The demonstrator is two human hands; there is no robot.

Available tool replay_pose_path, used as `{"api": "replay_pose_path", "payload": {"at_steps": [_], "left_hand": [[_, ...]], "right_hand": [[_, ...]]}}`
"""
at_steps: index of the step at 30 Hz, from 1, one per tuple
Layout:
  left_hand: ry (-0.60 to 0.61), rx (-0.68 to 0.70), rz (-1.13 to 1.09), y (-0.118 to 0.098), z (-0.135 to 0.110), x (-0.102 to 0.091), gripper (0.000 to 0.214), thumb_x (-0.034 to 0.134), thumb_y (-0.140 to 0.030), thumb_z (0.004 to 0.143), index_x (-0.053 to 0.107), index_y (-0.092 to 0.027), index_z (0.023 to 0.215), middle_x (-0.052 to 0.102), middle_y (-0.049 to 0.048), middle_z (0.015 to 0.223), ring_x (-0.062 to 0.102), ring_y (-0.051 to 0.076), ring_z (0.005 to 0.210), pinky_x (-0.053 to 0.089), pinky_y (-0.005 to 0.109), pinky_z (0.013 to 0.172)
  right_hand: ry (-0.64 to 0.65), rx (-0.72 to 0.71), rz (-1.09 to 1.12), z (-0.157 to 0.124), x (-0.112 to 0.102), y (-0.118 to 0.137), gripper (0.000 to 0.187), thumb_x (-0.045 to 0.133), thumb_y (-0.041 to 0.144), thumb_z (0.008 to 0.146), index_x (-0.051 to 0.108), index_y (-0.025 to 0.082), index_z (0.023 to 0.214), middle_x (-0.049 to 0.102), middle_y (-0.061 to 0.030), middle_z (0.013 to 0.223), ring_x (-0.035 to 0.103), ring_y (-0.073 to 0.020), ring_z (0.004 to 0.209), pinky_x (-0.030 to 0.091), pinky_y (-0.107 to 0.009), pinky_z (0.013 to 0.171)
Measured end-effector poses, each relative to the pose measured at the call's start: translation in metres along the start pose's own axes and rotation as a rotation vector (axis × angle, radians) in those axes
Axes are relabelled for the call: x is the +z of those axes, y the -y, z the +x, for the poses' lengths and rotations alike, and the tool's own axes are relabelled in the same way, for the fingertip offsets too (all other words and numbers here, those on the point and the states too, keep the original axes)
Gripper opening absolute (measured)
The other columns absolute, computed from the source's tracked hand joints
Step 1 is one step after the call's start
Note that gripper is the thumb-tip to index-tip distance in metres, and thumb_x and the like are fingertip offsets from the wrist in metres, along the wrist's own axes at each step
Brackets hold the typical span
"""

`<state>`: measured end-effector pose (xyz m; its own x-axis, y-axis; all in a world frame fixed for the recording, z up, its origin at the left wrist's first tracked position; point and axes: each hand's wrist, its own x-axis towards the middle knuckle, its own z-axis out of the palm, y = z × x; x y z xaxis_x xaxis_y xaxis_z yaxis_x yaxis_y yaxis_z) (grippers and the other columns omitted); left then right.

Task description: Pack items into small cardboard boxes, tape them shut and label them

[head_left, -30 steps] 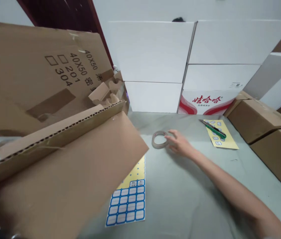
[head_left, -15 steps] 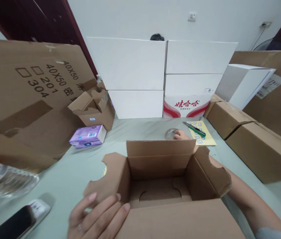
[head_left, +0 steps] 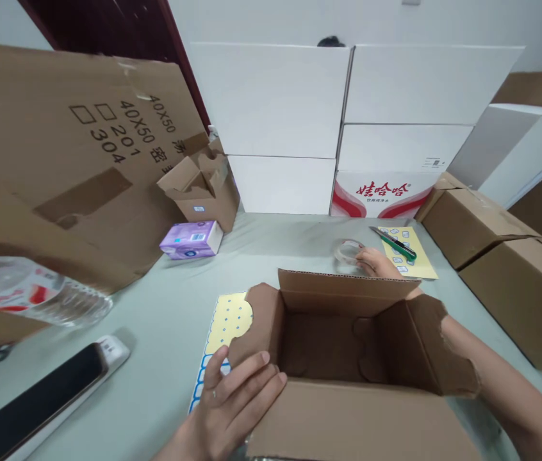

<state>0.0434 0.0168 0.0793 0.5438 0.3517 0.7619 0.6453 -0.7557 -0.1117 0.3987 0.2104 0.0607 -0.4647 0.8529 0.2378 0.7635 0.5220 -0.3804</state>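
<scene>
An open brown cardboard box (head_left: 357, 410) stands in front of me with its flaps raised, and its inside shows bare cardboard. My left hand (head_left: 237, 397) grips the box's near left corner, fingers over the edge by the side flap. Beyond the box, my right hand (head_left: 379, 262) pinches the near right rim of a roll of clear tape (head_left: 346, 252) at the table. My right forearm passes along the box's right side, partly hidden by a flap. Just right of that hand, a green utility knife (head_left: 398, 246) lies on a yellow sticker sheet (head_left: 422, 259).
A patterned yellow-and-blue sheet (head_left: 225, 320) lies partly under the box. Leftward are a purple tissue pack (head_left: 191, 240), a small open carton (head_left: 204, 198), a water bottle (head_left: 40, 291) and a black-and-white device (head_left: 45, 403). White boxes (head_left: 271, 99) rise behind; brown boxes (head_left: 516, 288) line the right.
The view has shifted, so most things appear further right and higher, and more of the patterned sheet shows. My right hand's fingers now hold the tape roll's rim. My left hand stays on the box.
</scene>
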Motion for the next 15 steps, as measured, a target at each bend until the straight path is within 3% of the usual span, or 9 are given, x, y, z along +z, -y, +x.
{"api": "replay_pose_path", "payload": {"at_steps": [3, 5, 7, 8, 10, 11, 15], "left_hand": [[-0.128, -0.019, -0.011, -0.003, -0.008, -0.007, 0.033, 0.044, -0.008, 0.086, 0.067, -0.025, 0.102, 0.072, 0.0015, 0.095, 0.056, 0.016, 0.117, 0.021, 0.044, 0.124], [-0.299, -0.152, 0.005, 0.007, -0.011, -0.012, 0.035, 0.051, -0.012, 0.080, 0.062, -0.027, 0.110, 0.067, 0.0035, 0.109, 0.052, 0.020, 0.122, 0.028, 0.051, 0.121], [-0.356, -0.358, 0.071, 0.033, -0.010, -0.015, 0.042, 0.054, -0.017, 0.078, 0.055, -0.029, 0.118, 0.061, 0.0057, 0.120, 0.048, 0.025, 0.126, 0.029, 0.057, 0.117], [-0.320, -0.462, 0.106, 0.053, -0.007, -0.014, 0.040, 0.053, -0.020, 0.079, 0.053, -0.028, 0.119, 0.059, 0.0073, 0.121, 0.048, 0.026, 0.126, 0.029, 0.059, 0.116], [0.022, -0.788, 0.151, 0.104, 0.001, -0.010, 0.035, 0.050, -0.029, 0.083, 0.053, -0.026, 0.117, 0.055, 0.0085, 0.131, 0.044, 0.027, 0.130, 0.028, 0.056, 0.117], [0.105, -0.876, 0.147, 0.132, 0.005, -0.005, 0.038, 0.051, -0.030, 0.082, 0.054, -0.023, 0.120, 0.052, 0.0112, 0.135, 0.042, 0.029, 0.133, 0.028, 0.055, 0.117], [0.221, -1.145, 0.151, 0.230, 0.015, 0.024, 0.067, 0.066, -0.042, 0.073, 0.049, -0.011, 0.130, 0.035, 0.0249, 0.150, 0.021, 0.045, 0.144, 0.021, 0.065, 0.115]], "right_hand": [[0.025, 0.002, -0.033, -0.002, 0.010, -0.005, 0.025, 0.055, 0.036, 0.097, 0.063, 0.019, 0.113, 0.062, -0.0081, 0.121, 0.061, -0.0194, 0.106, 0.052, -0.041, 0.092], [0.002, 0.024, -0.057, 0.000, 0.021, -0.013, 0.022, 0.054, 0.035, 0.097, 0.064, 0.020, 0.110, 0.063, -0.0076, 0.119, 0.062, -0.0177, 0.102, 0.053, -0.039, 0.091], [-0.066, 0.073, -0.084, 0.008, 0.033, -0.025, 0.021, 0.055, 0.035, 0.097, 0.064, 0.022, 0.110, 0.063, -0.0073, 0.119, 0.062, -0.0172, 0.101, 0.053, -0.037, 0.090], [-0.116, 0.105, -0.099, 0.013, 0.040, -0.031, 0.021, 0.055, 0.035, 0.097, 0.064, 0.022, 0.112, 0.062, -0.0074, 0.120, 0.061, -0.0177, 0.103, 0.053, -0.037, 0.090], [-0.226, 0.166, -0.123, 0.022, 0.049, -0.040, 0.025, 0.056, 0.035, 0.096, 0.061, 0.023, 0.118, 0.059, -0.0082, 0.126, 0.059, -0.0200, 0.109, 0.051, -0.040, 0.094], [-0.276, 0.188, -0.131, 0.026, 0.051, -0.042, 0.029, 0.057, 0.035, 0.096, 0.059, 0.022, 0.121, 0.057, -0.0087, 0.129, 0.058, -0.0217, 0.113, 0.050, -0.043, 0.096], [-0.345, 0.162, -0.122, 0.023, 0.040, -0.039, 0.032, 0.057, 0.031, 0.094, 0.056, 0.022, 0.125, 0.056, -0.0125, 0.129, 0.054, -0.0273, 0.120, 0.044, -0.048, 0.103]]}}
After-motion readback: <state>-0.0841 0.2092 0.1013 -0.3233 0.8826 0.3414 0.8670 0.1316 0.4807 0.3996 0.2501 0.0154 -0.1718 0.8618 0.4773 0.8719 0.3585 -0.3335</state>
